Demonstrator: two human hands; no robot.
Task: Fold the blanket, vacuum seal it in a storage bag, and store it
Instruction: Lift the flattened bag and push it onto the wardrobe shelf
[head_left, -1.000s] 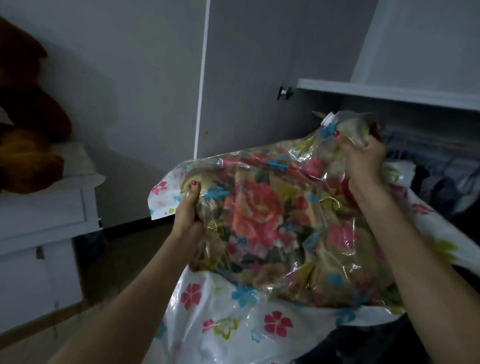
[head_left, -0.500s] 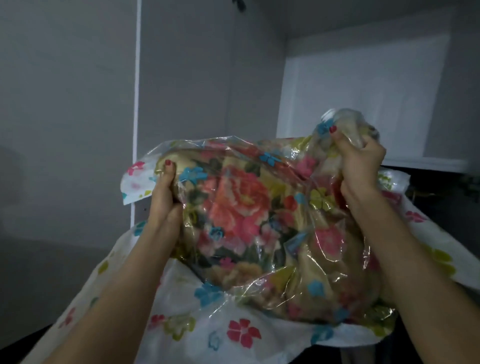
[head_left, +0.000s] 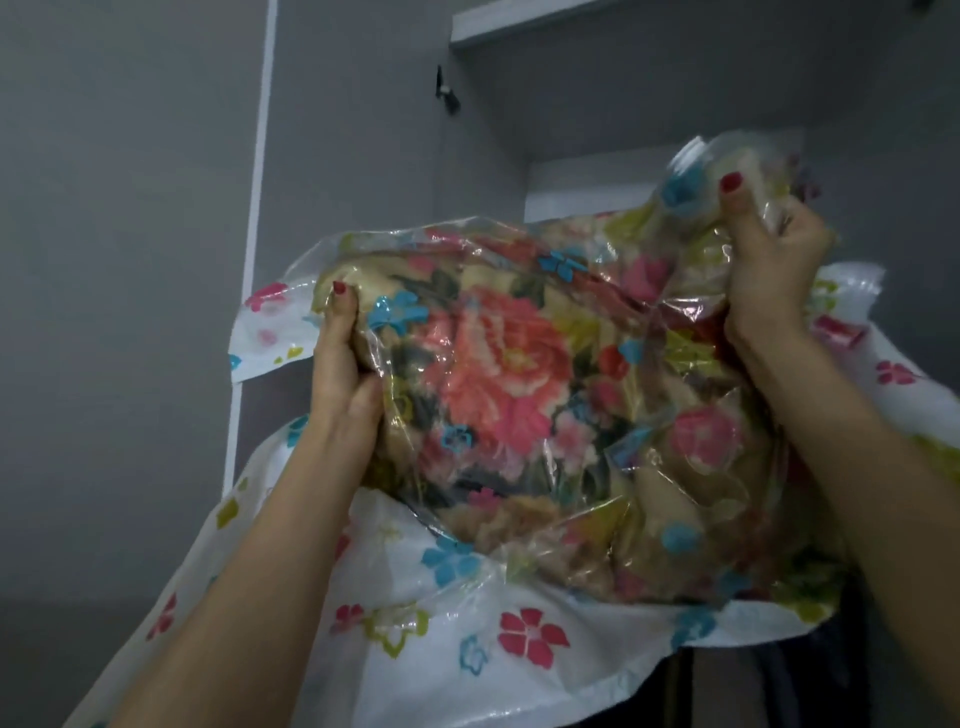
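Observation:
A folded blanket (head_left: 509, 374) with big pink and red flowers is packed inside a clear plastic storage bag (head_left: 457, 634) printed with small coloured flowers. I hold the bundle up in front of an open wardrobe. My left hand (head_left: 345, 374) grips the bundle's left edge, thumb on top. My right hand (head_left: 774, 270) clutches the gathered plastic at the upper right corner, near the bag's round valve (head_left: 693, 153). The loose white part of the bag hangs below and drapes over my left forearm.
A grey wardrobe door (head_left: 353, 156) stands open on the left, with a hinge (head_left: 447, 96) on its inner side. A white shelf (head_left: 519, 23) crosses the top, and a lit compartment (head_left: 587, 187) opens behind the bundle. Dark clothes hang at the lower right (head_left: 779, 691).
Both hands have lifted the bagged blanket higher, from beside the hanging clothes up towards the upper wardrobe compartment. My view has tilted upward. The grips are unchanged.

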